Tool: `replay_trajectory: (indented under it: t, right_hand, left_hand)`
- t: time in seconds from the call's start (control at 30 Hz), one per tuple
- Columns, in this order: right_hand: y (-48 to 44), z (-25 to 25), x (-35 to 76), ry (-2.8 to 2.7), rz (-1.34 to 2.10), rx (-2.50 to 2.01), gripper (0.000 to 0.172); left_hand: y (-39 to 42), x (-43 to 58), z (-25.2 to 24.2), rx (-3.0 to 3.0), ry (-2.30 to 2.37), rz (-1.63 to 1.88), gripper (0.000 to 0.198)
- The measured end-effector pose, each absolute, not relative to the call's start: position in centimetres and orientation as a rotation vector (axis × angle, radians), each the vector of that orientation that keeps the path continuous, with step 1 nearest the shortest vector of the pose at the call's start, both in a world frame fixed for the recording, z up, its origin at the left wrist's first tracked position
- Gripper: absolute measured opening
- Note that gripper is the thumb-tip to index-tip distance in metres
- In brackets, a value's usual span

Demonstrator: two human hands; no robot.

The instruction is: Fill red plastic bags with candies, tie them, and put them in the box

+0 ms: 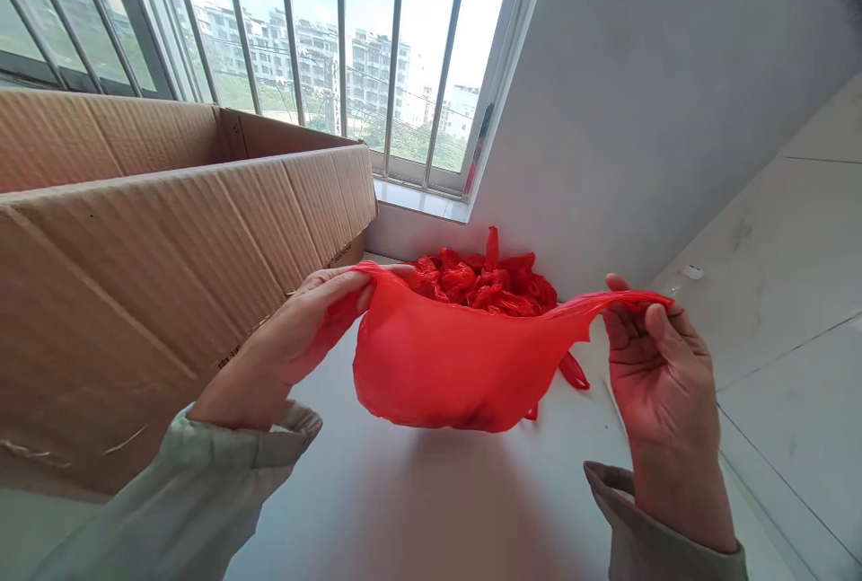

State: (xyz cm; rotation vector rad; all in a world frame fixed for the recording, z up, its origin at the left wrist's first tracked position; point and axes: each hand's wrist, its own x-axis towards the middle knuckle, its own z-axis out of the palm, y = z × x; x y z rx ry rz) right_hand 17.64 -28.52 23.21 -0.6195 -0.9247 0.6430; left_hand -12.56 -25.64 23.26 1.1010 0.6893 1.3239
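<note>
A thin red plastic bag (451,361) hangs stretched between my two hands above the pale floor. My left hand (306,325) is closed on the bag's left rim, with its fingers wrapped in the film. My right hand (650,356) pinches the right handle, which is pulled out taut. Just behind the bag lies a pile of knotted red bags (488,280), against the wall under the window.
A large open cardboard box (154,240) fills the left side, close to my left arm. A barred window (350,51) is straight ahead above a white sill. A grey wall (646,96) runs on the right, and pale floor tiles (787,321) spread below it.
</note>
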Motion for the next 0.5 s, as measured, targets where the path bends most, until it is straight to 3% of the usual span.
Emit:
replay_trajectory:
  t: [0.13, 0.5]
  right_hand:
    - [-28.4, 23.1, 17.5, -0.928, 0.689, -0.661, 0.004]
    - [-28.1, 22.8, 17.4, -0.895, 0.760, -0.725, 0.010]
  left_hand:
    - [-24.9, -12.7, 23.2, 0.942, 0.499, 1.198, 0.042]
    - [-24.0, -12.7, 22.4, 0.765, 0.446, 1.203, 0.024]
